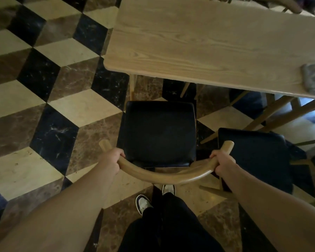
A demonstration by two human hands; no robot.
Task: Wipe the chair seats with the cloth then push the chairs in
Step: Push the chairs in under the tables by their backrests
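Note:
A wooden chair with a curved backrest and a black padded seat stands right in front of me, its seat short of the wooden table. My left hand grips the left end of the backrest. At the right end, my right hand grips the same rail. A grey folded cloth lies on the table's near right edge. A second chair with a black seat stands to the right, partly behind my right arm.
The floor is a cube-pattern tile in black, brown and cream. Table legs and cross braces show under the table at right. Another chair's back sits at the far side. My feet stand just behind the chair.

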